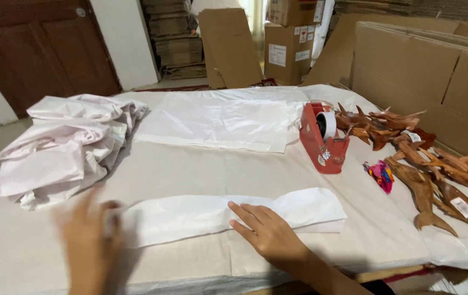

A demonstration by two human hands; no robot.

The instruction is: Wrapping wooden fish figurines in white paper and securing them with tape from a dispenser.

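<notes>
A long bundle wrapped in white paper (206,216) lies across the near part of the paper-covered table (201,169). My right hand (264,232) rests flat on its middle, fingers spread and pointing left. My left hand (89,240) is blurred at the bundle's left end and seems to pinch the paper there.
A red tape dispenser (321,139) stands right of centre. Several carved wooden dolphins (420,164) lie along the right edge, with a small multicoloured object (380,175) beside them. Crumpled white paper (64,145) is heaped at the left, flat sheets (217,117) behind. Cardboard boxes (288,43) stand beyond.
</notes>
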